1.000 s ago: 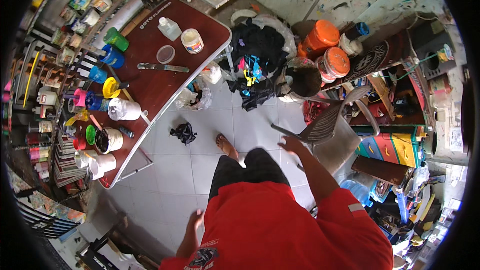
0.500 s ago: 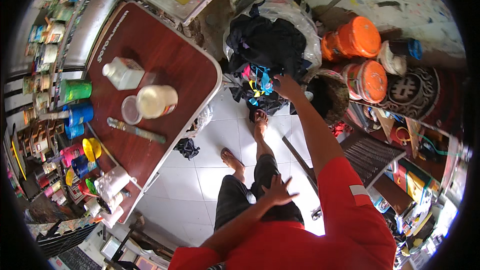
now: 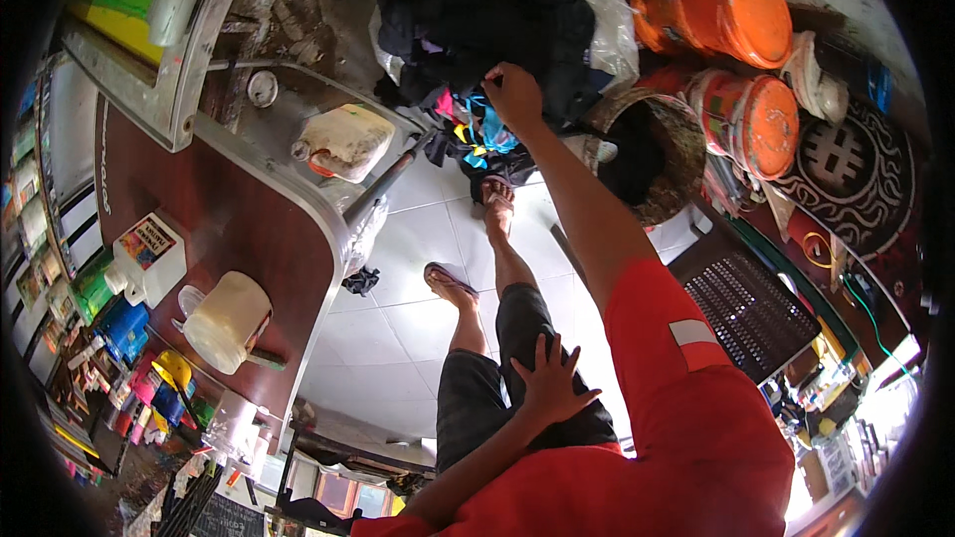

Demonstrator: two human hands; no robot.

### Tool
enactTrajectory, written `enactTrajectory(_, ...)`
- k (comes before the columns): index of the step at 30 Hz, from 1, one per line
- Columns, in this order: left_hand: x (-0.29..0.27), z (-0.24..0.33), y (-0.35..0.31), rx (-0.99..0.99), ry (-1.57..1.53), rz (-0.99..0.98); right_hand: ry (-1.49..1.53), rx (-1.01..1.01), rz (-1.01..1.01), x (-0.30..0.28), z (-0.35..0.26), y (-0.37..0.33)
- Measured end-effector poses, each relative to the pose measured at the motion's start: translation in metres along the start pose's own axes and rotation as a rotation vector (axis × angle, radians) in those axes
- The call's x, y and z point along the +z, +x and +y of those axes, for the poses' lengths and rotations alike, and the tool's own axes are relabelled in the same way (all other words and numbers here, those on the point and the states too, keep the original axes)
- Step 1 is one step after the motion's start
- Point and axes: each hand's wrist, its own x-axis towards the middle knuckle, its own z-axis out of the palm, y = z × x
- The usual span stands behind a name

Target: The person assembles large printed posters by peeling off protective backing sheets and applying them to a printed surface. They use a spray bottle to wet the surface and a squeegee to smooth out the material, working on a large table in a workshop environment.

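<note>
My right hand [image 3: 513, 101] reaches forward over a heap of black cloths [image 3: 497, 25] that fills a large clear plastic bag [image 3: 619, 25]. Its fingers are curled together against the black fabric; what they hold, if anything, is hidden. Just below that hand hang bright blue, pink and yellow cloth pieces [image 3: 490, 129] at the near edge of the heap. Resting on my thigh, my left hand [image 3: 549, 383] has its fingers spread and holds nothing.
A dark red table [image 3: 239, 209] at the left carries a white jug [image 3: 149, 264] and a tub [image 3: 229, 323]. Beneath its far end sits a dirty jerrycan [image 3: 348, 142]. Right of the heap stand a round bin [image 3: 681, 179], orange-lidded buckets [image 3: 768, 129] and a dark perforated chair [image 3: 741, 303].
The view has shifted forward and closer to the heap. My right hand has moved from beside the coloured cloth onto the black cloths, its fingers now curled. My left hand stays on the thigh.
</note>
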Motion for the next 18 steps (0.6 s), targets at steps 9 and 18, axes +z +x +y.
enactTrajectory(9, 0.018, -0.046, 0.003, 0.104, -0.266, 0.011, 1.197, -0.084, 0.111, -0.320, -0.153, -0.104)
enactTrajectory(18, -0.079, -0.053, -0.090, 0.352, -0.466, 0.554, 1.047, -0.521, 0.646, -0.584, -0.372, -0.277)
